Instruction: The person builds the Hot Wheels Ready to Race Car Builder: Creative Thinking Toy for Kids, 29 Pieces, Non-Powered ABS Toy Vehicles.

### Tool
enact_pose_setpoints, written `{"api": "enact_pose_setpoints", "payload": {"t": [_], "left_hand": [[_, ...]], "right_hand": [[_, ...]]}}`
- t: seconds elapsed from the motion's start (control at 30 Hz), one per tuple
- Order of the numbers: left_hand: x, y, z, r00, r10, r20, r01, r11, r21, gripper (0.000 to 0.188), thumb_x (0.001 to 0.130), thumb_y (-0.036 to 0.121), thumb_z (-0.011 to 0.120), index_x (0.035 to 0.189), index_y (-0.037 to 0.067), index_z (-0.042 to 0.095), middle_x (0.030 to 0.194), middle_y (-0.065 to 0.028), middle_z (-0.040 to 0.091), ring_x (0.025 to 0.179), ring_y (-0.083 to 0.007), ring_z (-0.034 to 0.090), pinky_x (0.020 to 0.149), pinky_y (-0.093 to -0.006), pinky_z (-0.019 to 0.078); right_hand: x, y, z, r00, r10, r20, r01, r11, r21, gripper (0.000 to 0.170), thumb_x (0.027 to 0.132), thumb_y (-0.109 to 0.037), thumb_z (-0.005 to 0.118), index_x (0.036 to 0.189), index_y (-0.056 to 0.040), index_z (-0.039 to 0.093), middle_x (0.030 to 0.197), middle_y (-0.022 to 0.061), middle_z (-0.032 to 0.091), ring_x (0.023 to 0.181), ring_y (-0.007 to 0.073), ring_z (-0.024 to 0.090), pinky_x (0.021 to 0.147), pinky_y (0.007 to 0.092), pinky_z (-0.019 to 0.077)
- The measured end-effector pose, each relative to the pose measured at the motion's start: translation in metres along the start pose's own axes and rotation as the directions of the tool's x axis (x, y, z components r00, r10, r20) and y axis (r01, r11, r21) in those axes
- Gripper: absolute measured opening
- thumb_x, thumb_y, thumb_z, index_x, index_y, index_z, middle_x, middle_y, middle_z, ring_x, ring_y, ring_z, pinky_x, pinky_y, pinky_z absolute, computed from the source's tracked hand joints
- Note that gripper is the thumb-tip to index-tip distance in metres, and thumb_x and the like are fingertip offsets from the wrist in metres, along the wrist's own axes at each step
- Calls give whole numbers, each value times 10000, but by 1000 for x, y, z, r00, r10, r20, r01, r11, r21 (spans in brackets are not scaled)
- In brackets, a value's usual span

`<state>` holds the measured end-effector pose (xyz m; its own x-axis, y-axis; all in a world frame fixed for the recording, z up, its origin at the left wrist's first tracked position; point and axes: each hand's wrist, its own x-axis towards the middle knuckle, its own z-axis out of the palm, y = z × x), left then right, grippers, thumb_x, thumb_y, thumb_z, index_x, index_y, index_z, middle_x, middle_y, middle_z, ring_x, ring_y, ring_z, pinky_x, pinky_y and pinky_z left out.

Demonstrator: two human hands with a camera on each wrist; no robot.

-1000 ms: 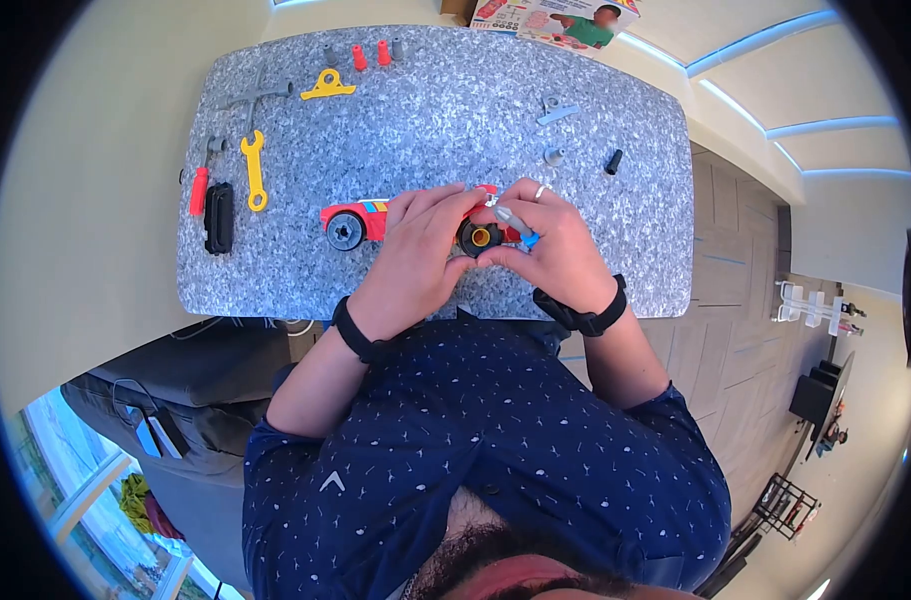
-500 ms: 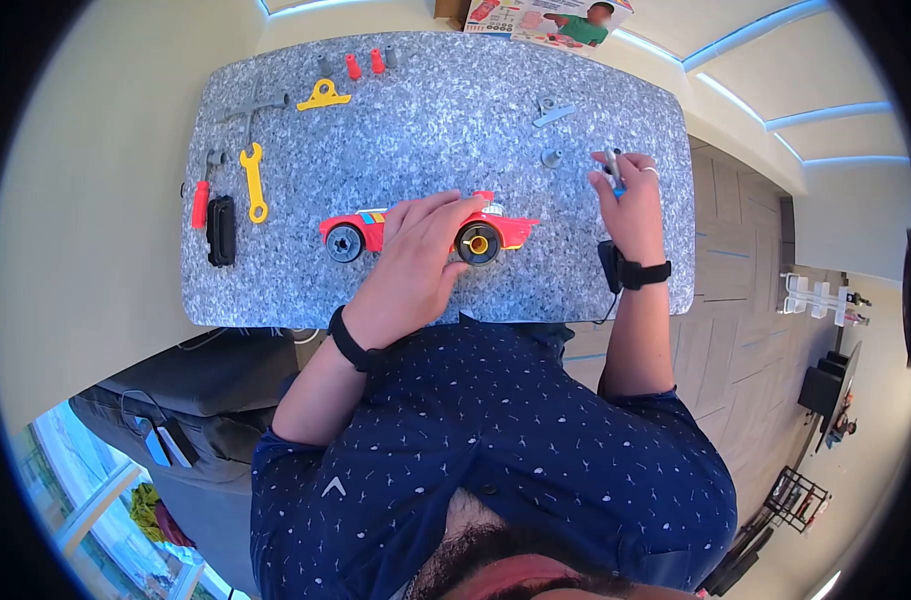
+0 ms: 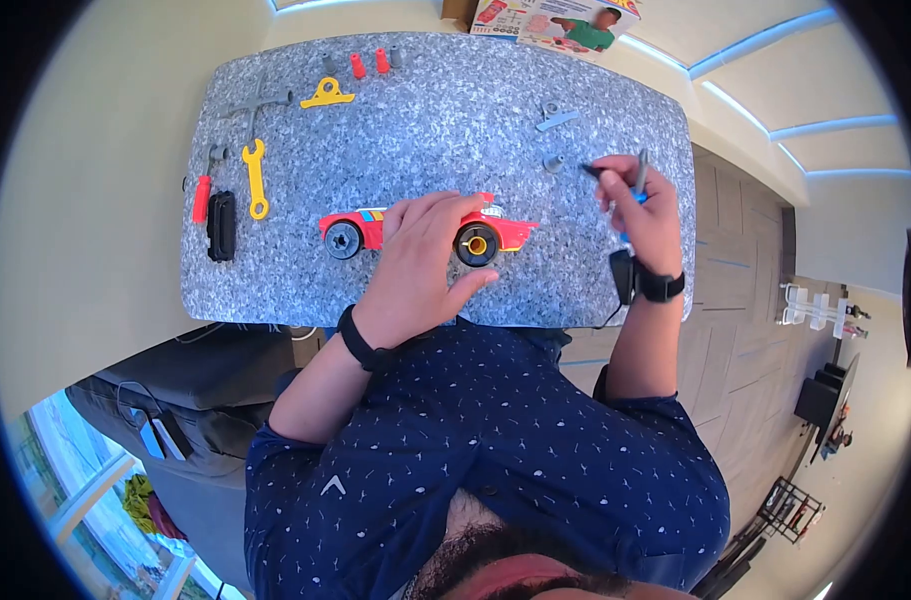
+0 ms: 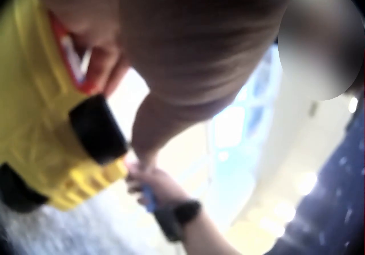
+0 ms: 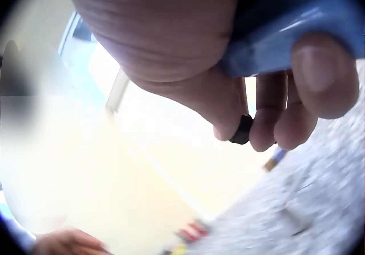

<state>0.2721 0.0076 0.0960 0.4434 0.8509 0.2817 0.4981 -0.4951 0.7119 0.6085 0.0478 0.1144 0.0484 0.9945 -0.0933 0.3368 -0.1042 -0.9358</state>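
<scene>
A red toy car (image 3: 515, 233) lies on its side on the table in the head view, its dark wheels facing up toward me. My left hand (image 3: 420, 245) grips it across the middle, thumb extended near the rear wheel (image 3: 477, 244). In the left wrist view the yellow underside (image 4: 34, 118) of the car shows. My right hand (image 3: 645, 215) is at the table's right side and pinches a small black cone-shaped piece (image 3: 591, 170) between thumb and fingertips. That same hand keeps a blue-handled screwdriver (image 5: 296, 27) in its palm, its grey shaft pointing away from me.
Grey toy parts (image 3: 555, 163) sit just left of my right hand. Along the left lie a yellow wrench (image 3: 255, 180), a red-handled tool (image 3: 201, 200) and a black case-like part (image 3: 220, 227). A yellow bracket (image 3: 327, 93) and several small pegs (image 3: 358, 66) stand at the back, near a printed box (image 3: 555, 22).
My right hand left the car's rear wheel, moved right with the screwdriver, and picked up the small black piece from the table. My left hand stays on the car, its thumb now stretched out.
</scene>
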Motion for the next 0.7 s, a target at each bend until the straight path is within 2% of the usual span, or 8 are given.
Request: {"api": "enact_pose_setpoints", "payload": {"t": [0.1,0.2,0.3,0.33,0.43,0.47,0.6,0.7], "left_hand": [[6,3,6,999,14,-48,-12,999,39,739,833,326,953,1445,69,626,1370,-125,696,1321,-338,624,1127,-493,375],[9,5,10,996,26,-89,-21,998,63,727,806,344,968,1396,77,635,1326,-111,702,1261,-325,643,1087,-488,378],[7,4,10,994,23,-109,-19,999,42,710,795,359,974,1357,84,636,1304,-105,702,1230,-325,650,1079,-492,375],[6,4,11,993,22,-115,-19,999,28,705,793,364,975,1345,87,636,1296,-103,702,1222,-326,651,1078,-495,375],[2,2,12,993,5,-116,-1,999,34,710,800,386,974,1340,85,625,1282,-105,700,1206,-333,654,1072,-495,374],[1,1,13,992,8,-125,-5,1000,23,724,795,375,980,1351,80,621,1292,-103,702,1206,-328,651,1081,-492,370],[2,4,14,992,-11,-127,16,999,44,813,772,401,1002,1398,73,601,1316,-99,713,1214,-315,649,1098,-490,363],[5,10,17,991,-17,-135,36,990,136,888,752,475,1008,1426,72,594,1322,-93,725,1228,-303,657,1097,-498,362]], "right_hand": [[-37,-57,35,962,12,272,-48,991,127,165,1086,-143,743,1189,-33,812,912,16,776,815,96,708,695,267,556],[-41,-52,72,916,-178,360,98,969,228,176,1083,-148,743,1170,-8,802,885,38,769,820,105,719,716,298,568],[-37,-43,90,903,-158,399,145,987,63,201,1058,-155,759,1166,11,792,874,116,769,809,204,763,739,358,579],[-36,-41,95,893,-240,380,259,966,1,261,1006,-159,804,1207,4,768,895,191,763,813,332,773,745,407,578],[-43,-54,104,920,-235,314,336,886,-319,361,978,-192,835,1267,-13,711,880,226,755,812,422,749,753,431,581],[-44,-67,101,931,-128,342,240,921,-308,394,994,-194,827,1303,-23,653,918,176,751,853,331,762,783,407,580],[-46,-40,97,955,-230,187,189,959,211,266,1079,-95,707,1331,-27,651,1055,85,687,960,168,665,878,359,549],[-48,-48,88,945,-213,248,188,975,121,401,1070,-49,691,1466,-21,639,1039,107,686,931,227,673,897,367,547]]}}
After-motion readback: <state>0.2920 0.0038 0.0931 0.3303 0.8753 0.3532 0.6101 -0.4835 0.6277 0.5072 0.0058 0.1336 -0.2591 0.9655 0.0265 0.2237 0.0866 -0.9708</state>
